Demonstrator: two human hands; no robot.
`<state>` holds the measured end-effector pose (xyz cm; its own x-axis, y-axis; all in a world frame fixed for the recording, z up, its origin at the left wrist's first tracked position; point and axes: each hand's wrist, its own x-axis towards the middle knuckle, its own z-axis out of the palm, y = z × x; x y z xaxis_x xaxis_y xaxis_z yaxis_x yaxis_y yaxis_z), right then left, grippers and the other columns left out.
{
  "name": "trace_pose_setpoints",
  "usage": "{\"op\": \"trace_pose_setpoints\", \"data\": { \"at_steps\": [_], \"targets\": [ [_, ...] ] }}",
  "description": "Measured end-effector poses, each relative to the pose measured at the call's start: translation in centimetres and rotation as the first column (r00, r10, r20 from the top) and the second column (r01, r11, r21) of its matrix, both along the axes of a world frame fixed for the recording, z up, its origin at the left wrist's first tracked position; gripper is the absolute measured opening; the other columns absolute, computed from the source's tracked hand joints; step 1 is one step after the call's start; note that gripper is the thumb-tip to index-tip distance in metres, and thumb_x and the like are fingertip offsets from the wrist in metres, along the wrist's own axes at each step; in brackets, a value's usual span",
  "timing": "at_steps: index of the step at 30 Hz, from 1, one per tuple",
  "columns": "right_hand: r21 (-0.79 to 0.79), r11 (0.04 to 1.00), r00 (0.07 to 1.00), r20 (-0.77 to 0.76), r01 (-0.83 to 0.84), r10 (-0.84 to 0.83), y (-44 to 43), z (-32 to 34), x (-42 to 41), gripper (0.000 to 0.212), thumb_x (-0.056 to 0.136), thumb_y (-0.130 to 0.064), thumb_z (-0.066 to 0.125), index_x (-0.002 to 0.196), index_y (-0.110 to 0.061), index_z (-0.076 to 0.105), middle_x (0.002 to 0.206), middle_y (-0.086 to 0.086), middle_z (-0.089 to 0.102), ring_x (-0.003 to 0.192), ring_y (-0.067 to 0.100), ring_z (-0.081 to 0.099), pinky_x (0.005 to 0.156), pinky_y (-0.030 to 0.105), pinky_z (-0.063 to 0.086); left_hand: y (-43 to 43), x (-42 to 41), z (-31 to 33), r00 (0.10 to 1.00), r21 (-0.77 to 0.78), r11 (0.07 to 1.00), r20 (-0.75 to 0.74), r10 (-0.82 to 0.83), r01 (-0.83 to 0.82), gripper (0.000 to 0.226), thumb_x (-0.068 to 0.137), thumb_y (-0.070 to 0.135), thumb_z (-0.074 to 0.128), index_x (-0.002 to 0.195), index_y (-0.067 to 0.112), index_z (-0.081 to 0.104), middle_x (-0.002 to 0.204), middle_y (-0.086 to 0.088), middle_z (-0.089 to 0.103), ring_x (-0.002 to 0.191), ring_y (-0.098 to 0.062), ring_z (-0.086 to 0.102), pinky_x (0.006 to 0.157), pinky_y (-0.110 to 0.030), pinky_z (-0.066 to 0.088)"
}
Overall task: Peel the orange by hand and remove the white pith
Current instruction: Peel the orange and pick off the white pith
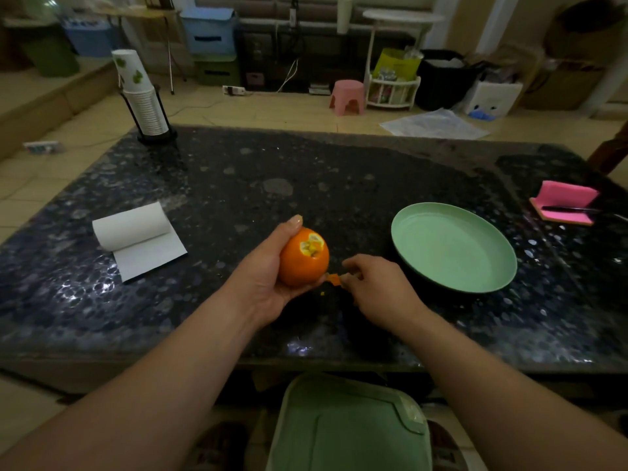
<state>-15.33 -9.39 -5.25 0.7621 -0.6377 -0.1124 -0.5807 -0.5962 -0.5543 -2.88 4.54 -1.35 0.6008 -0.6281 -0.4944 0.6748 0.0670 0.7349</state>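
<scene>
- Orange peel [334,279], a small scrap, sits pinched in the curled fingertips of the right hand [377,290], just beside the lower edge of the orange [300,263]; whether it is torn free cannot be told.
- The left hand [268,277] cups the orange above the dark stone table [339,171], fingers wrapped round it; only its top is opened.
- The step probably goes best with slow, low pulls for wider strips, turning the orange and dropping scraps on the green plate [453,248] nearby.
</scene>
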Motion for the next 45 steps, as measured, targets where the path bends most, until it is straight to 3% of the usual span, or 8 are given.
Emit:
{"op": "trace_pose_setpoints", "data": {
  "at_steps": [3, 6, 8, 19, 26, 34, 38, 45],
  "targets": [
    [0.169, 0.983, 0.987, 0.130, 0.075, -0.098, 0.0, 0.9, 0.1, 0.025, 0.102, -0.041, 0.065, 0.118, -0.021, 0.066, 0.099, 0.001, 0.075, 0.079, 0.018, 0.075, 0.076, 0.037, 0.060, -0.2, 0.2, -0.7, 0.996, 0.017, 1.000, 0.087, -0.018, 0.017, 0.035, 0.090, 0.042, 0.078, 0.115, 0.022, 0.065, 0.111, -0.010, 0.072, 0.089, -0.025, 0.074, 0.079, -0.048, 0.064],
    [0.611, 0.791, 0.957, 0.243, -0.026, -0.156, 1.1, 3.4, -0.1, 0.037, 0.107, -0.048, 0.057, 0.111, -0.013, 0.068, 0.092, 0.011, 0.078, 0.070, 0.021, 0.075, 0.058, 0.033, 0.057, -0.2, 0.3, -0.8, 0.983, 0.013, 0.998, 0.175, -0.063, 0.062, 0.035, 0.092, 0.040, 0.076, 0.117, 0.018, 0.065, 0.105, -0.012, 0.073, 0.085, -0.025, 0.074, 0.073, -0.043, 0.063],
    [0.672, 0.733, 0.955, 0.274, -0.108, -0.111, 1.8, 4.5, -0.5, 0.038, 0.106, -0.047, 0.058, 0.112, -0.011, 0.069, 0.090, 0.011, 0.078, 0.075, 0.026, 0.077, 0.059, 0.031, 0.058, -0.2, 0.2, -0.7, 0.970, 0.007, 0.998, 0.234, -0.066, 0.067, 0.031, 0.090, 0.038, 0.079, 0.110, 0.018, 0.068, 0.102, -0.012, 0.073, 0.085, -0.025, 0.073, 0.070, -0.041, 0.062],
    [0.513, 0.838, 0.960, 0.275, -0.186, 0.044, 1.8, 6.0, -1.1, 0.019, 0.110, -0.023, 0.053, 0.115, -0.012, 0.068, 0.093, 0.008, 0.081, 0.084, 0.022, 0.080, 0.077, 0.044, 0.067, 0.4, -0.3, 0.6, 0.863, 0.112, 0.989, 0.485, -0.140, 0.097, 0.059, 0.071, 0.075, 0.079, 0.111, 0.031, 0.075, 0.115, -0.007, 0.076, 0.100, -0.029, 0.075, 0.078, -0.044, 0.064],
    [0.316, 0.929, 0.962, 0.245, -0.194, 0.118, 2.5, 6.1, -1.5, 0.010, 0.100, -0.027, 0.064, 0.109, -0.024, 0.066, 0.082, -0.002, 0.080, 0.071, 0.013, 0.077, 0.076, 0.045, 0.066, 0.3, -1.1, 1.2, 0.820, 0.092, 0.992, 0.558, -0.127, 0.091, 0.029, 0.081, 0.061, 0.078, 0.088, 0.034, 0.075, 0.108, -0.006, 0.072, 0.090, -0.024, 0.070, 0.069, -0.036, 0.058],
    [0.374, 0.898, 0.953, 0.271, -0.231, 0.132, 1.9, 6.0, -1.8, 0.020, 0.105, -0.027, 0.055, 0.123, -0.023, 0.064, 0.090, 0.000, 0.080, 0.081, 0.018, 0.079, 0.082, 0.053, 0.065, 0.4, -1.2, 1.9, 0.884, 0.051, 0.996, 0.460, -0.085, 0.069, 0.046, 0.085, 0.055, 0.076, 0.113, 0.018, 0.075, 0.114, -0.011, 0.075, 0.092, -0.026, 0.071, 0.074, -0.043, 0.059],
    [0.367, 0.897, 0.955, 0.247, -0.247, 0.162, 1.8, 6.0, -1.9, 0.029, 0.105, -0.027, 0.057, 0.134, -0.026, 0.062, 0.096, 0.000, 0.080, 0.086, 0.015, 0.079, 0.081, 0.049, 0.066, 0.4, -1.4, 1.8, 0.873, 0.060, 0.995, 0.478, -0.100, 0.081, 0.045, 0.076, 0.058, 0.079, 0.104, 0.023, 0.076, 0.115, -0.009, 0.076, 0.090, -0.024, 0.073, 0.071, -0.039, 0.061],
    [0.298, 0.930, 0.951, 0.282, -0.214, 0.128, 2.3, 5.5, -1.8, 0.024, 0.099, -0.023, 0.062, 0.123, -0.026, 0.065, 0.085, 0.001, 0.079, 0.074, 0.014, 0.077, 0.075, 0.047, 0.066, 0.4, -1.6, 1.5, 0.845, 0.095, 0.990, 0.518, -0.136, 0.101, 0.031, 0.089, 0.050, 0.077, 0.106, 0.024, 0.073, 0.113, -0.007, 0.074, 0.092, -0.024, 0.074, 0.066, -0.033, 0.059]
  ]
}}
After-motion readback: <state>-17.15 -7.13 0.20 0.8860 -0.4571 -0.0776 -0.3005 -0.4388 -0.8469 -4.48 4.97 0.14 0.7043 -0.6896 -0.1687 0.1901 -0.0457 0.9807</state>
